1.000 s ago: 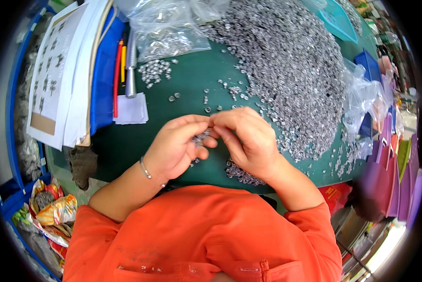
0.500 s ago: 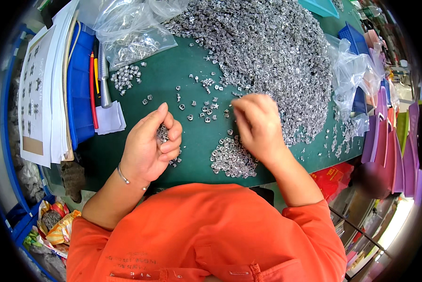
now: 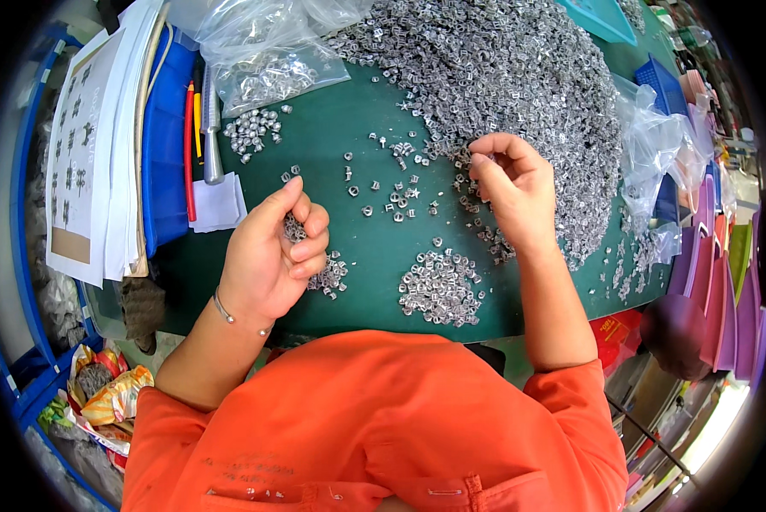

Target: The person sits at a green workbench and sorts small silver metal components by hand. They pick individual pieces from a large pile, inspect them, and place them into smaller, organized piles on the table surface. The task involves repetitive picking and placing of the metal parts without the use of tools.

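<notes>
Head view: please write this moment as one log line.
left hand: curled around small grey parts | right hand: at edge of large grey heap, hold unclear | rest: green table, small pile, clear bag

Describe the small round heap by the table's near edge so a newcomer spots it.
On the green table, a large heap of grey parts spreads over the far right. Nearer the orange shirt, between the forearms, sits the small heap. Compact and round, it's bigger than the patch visible beside the left hand.
</notes>
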`<state>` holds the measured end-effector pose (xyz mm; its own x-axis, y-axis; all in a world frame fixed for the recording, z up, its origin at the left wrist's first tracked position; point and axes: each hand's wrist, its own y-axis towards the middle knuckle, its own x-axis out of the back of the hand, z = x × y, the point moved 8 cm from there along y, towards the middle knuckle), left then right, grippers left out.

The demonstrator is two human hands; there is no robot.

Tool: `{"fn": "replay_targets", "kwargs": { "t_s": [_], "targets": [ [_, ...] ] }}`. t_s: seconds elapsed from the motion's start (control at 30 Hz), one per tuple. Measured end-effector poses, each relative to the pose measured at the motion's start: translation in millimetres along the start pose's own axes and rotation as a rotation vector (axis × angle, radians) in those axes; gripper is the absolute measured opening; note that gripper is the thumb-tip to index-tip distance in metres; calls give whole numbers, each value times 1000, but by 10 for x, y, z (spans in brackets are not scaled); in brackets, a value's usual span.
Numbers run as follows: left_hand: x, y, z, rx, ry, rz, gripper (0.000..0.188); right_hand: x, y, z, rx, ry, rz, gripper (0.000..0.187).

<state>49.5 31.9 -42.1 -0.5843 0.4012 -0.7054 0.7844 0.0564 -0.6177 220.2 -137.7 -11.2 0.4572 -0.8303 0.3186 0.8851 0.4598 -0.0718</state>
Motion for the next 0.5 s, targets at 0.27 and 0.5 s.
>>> {"fn": "replay_targets", "kwargs": {
  "t_s": [0.27,0.5],
  "targets": [
    [-28,-23,-24,-11,-7,31,30,-261,10,246,454,-748,-3,4],
    [-21,27,54,20,8,75,28,-245,-50,315,430,-565,181,6]
  ]
}}
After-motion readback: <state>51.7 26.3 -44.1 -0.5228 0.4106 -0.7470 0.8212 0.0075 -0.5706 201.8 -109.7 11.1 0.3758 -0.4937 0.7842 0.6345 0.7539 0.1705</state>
